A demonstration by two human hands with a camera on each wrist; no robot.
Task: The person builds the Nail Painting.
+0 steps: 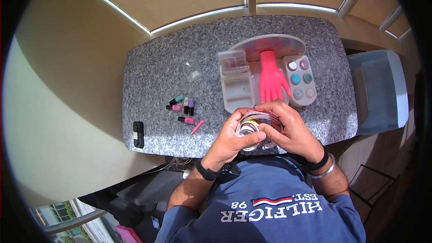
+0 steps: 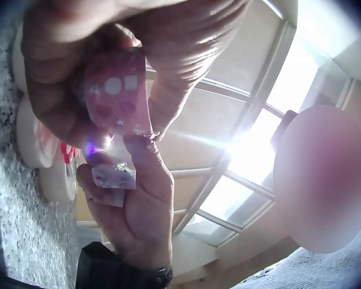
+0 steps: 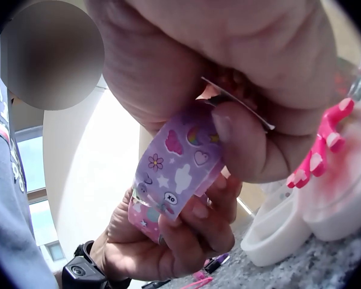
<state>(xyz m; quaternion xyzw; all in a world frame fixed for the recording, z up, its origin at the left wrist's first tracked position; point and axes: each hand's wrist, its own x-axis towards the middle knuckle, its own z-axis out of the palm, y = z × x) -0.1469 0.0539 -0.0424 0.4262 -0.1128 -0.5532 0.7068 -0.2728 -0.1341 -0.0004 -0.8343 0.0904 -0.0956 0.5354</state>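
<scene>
Both hands hold a loosely coiled sticker strip (image 1: pixel 248 128) in front of the chest, over the table's near edge. My left hand (image 1: pixel 228 138) grips the coil's left side, thumb lying across its front. On the other side my right hand (image 1: pixel 291 128) pinches the coil between thumb and fingers. In the right wrist view the sticker strip (image 3: pixel 179 158) is purple with hearts, clouds, a flower and a rainbow, and a pink stretch shows below it. A pink part of the strip (image 2: pixel 115 96) shows in the left wrist view.
Just beyond the hands, a pink model hand (image 1: pixel 270 78) lies in a white tray (image 1: pixel 231 103) beside several round pots (image 1: pixel 295 79). Left of it are several nail polish bottles (image 1: pixel 186 120), a pink stick (image 1: pixel 197 127), a clear package (image 1: pixel 192 70) and a black case (image 1: pixel 138 135).
</scene>
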